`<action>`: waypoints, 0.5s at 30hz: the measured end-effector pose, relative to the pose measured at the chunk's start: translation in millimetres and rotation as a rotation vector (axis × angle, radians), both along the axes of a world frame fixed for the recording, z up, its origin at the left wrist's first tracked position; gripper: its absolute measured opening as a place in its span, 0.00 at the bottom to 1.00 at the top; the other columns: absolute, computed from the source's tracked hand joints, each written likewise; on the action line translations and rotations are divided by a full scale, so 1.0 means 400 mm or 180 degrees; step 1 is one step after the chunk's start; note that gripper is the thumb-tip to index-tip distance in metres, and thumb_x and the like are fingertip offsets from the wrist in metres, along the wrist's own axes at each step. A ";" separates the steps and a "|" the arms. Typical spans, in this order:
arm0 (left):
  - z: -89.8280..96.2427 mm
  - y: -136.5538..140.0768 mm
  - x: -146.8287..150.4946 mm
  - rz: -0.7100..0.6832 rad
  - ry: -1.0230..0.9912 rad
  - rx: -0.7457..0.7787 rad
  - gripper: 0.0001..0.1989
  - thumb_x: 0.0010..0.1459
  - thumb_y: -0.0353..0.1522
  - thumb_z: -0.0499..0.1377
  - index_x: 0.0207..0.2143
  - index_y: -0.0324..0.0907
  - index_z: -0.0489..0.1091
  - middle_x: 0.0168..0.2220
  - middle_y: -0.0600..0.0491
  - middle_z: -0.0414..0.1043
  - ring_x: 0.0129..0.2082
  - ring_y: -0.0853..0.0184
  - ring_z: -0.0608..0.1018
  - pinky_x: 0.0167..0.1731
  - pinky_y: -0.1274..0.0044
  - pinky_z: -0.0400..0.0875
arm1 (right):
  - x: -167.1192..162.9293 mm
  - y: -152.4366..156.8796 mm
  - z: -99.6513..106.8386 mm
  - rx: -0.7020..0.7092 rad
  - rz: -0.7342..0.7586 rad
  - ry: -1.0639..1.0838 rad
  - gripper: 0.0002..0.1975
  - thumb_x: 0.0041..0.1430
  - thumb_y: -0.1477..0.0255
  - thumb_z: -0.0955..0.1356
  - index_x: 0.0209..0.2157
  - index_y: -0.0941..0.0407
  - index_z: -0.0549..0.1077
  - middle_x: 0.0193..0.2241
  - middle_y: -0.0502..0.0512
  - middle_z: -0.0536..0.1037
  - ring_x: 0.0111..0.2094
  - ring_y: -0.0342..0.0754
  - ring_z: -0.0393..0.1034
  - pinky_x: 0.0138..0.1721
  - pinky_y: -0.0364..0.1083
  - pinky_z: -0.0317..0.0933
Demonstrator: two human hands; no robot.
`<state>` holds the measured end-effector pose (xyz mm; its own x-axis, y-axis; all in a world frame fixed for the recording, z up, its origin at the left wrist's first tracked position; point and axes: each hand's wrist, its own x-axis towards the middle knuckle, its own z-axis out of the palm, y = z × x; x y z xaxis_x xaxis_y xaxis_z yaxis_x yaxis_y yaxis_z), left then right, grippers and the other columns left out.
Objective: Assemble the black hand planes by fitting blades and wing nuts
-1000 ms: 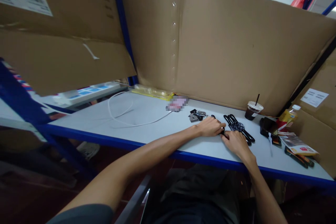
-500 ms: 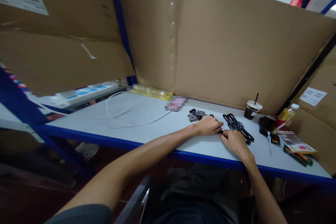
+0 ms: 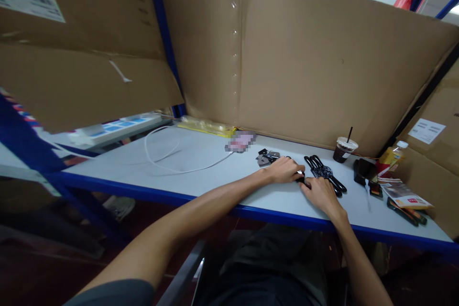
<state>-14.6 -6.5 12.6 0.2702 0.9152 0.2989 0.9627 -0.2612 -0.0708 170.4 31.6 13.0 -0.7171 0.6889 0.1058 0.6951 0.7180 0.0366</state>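
My left hand (image 3: pixel 284 170) and my right hand (image 3: pixel 320 191) meet low over the table, fingers curled round one small black tool (image 3: pixel 300 176) with a shiny metal part. Most of that tool is hidden by the fingers, so its exact kind does not show. Just beyond my right hand lies a cluster of several black-handled tools (image 3: pixel 324 172) with round metal middles. Past my left hand is a small heap of flat grey and black metal pieces (image 3: pixel 267 157).
A lidded cup with a straw (image 3: pixel 344 150), a bottle (image 3: pixel 394 155), a dark box (image 3: pixel 365 170) and a packet (image 3: pixel 405 194) stand or lie on the right. A white cable (image 3: pixel 190 171) runs left from a blurred pink phone-like object (image 3: pixel 241 141). Cardboard (image 3: pixel 304 57) walls the back.
Both hands stay in nearly the same place, still closed on the black tool. The left fingers and the tool's shiny part have shifted very slightly; the other things lie as before.
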 end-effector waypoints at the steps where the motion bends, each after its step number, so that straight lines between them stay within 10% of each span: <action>1: 0.001 0.000 0.000 0.0007 -0.0004 0.0001 0.14 0.68 0.38 0.54 0.46 0.43 0.76 0.34 0.47 0.80 0.33 0.61 0.80 0.31 0.75 0.64 | 0.000 0.000 0.000 0.0001 0.0002 0.0000 0.21 0.71 0.60 0.60 0.43 0.55 0.81 0.39 0.62 0.83 0.41 0.55 0.78 0.38 0.46 0.58; 15: 0.002 -0.009 0.007 -0.0240 -0.0050 0.0033 0.12 0.66 0.34 0.55 0.44 0.45 0.77 0.32 0.49 0.80 0.31 0.63 0.80 0.29 0.76 0.63 | 0.000 0.000 0.000 -0.0027 -0.0004 -0.0029 0.22 0.71 0.60 0.59 0.43 0.53 0.81 0.40 0.61 0.83 0.41 0.55 0.78 0.39 0.46 0.58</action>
